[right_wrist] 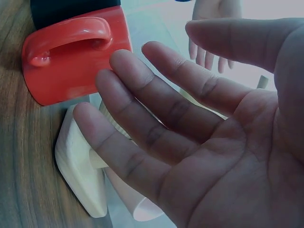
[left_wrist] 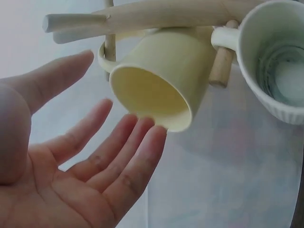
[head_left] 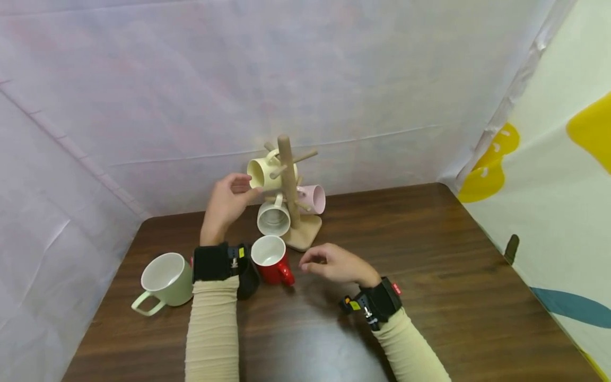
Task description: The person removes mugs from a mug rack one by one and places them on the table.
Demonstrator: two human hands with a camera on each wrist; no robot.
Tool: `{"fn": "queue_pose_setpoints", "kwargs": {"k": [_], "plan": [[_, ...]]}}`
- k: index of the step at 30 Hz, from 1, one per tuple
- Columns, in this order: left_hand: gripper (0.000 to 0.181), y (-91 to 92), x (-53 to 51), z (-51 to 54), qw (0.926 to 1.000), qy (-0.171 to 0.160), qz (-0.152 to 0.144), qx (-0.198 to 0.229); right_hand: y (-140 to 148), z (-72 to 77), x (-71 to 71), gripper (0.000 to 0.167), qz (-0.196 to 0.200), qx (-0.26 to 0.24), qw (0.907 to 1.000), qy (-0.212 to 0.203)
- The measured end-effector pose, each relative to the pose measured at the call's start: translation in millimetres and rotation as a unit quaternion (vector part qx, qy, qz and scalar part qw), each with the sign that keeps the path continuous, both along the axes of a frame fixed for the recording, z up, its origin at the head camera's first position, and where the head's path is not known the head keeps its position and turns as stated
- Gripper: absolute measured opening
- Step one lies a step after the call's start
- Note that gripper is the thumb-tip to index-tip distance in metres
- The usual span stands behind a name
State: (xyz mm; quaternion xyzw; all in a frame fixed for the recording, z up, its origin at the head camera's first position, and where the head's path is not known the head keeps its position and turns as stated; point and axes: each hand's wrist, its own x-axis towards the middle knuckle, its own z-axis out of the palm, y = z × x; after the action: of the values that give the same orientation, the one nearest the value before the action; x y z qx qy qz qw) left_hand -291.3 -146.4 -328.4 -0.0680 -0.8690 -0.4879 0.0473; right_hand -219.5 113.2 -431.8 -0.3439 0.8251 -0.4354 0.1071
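Observation:
A pale yellow mug (head_left: 265, 173) (left_wrist: 166, 80) hangs by its handle on an upper peg of the wooden mug tree (head_left: 288, 180). My left hand (head_left: 227, 204) (left_wrist: 90, 156) is at its mouth, fingers spread and loosely bent, gripping nothing; whether the fingertips touch the rim I cannot tell. Below hangs a white mug (head_left: 273, 218) (left_wrist: 275, 61), and a pink mug (head_left: 312, 199) hangs on the far right side. My right hand (head_left: 340, 263) (right_wrist: 190, 123), relaxed and holding nothing, hovers right of a red mug (head_left: 273, 268) (right_wrist: 76, 57) standing on the table.
A light green mug (head_left: 169, 281) stands at the left of the brown table (head_left: 420, 254). A black mug (head_left: 247, 278) is beside the red one, partly hidden by my left wrist. Behind the mug tree is a pale cloth wall (head_left: 363, 95).

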Motion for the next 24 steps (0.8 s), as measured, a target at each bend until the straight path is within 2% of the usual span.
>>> {"fn": "queue_pose_setpoints", "kwargs": {"k": [6, 14, 24], "plan": [[0.060, 3.2, -6.0, 7.1, 0.9993, 0.015, 0.031, 0.012, -5.6, 1.8, 1.0, 0.012, 0.005, -0.007, 1.0000, -0.002], [0.072, 3.8, -14.3, 10.1, 0.9983, -0.017, 0.056, 0.005, -13.7, 0.1, 2.1, 0.013, 0.022, -0.013, 0.9997, -0.002], [0.074, 1.2, -21.9, 8.9, 0.9984, -0.026, 0.050, 0.009, -18.3, 0.3, 4.3, 0.013, 0.031, -0.016, 0.9994, -0.007]]}}
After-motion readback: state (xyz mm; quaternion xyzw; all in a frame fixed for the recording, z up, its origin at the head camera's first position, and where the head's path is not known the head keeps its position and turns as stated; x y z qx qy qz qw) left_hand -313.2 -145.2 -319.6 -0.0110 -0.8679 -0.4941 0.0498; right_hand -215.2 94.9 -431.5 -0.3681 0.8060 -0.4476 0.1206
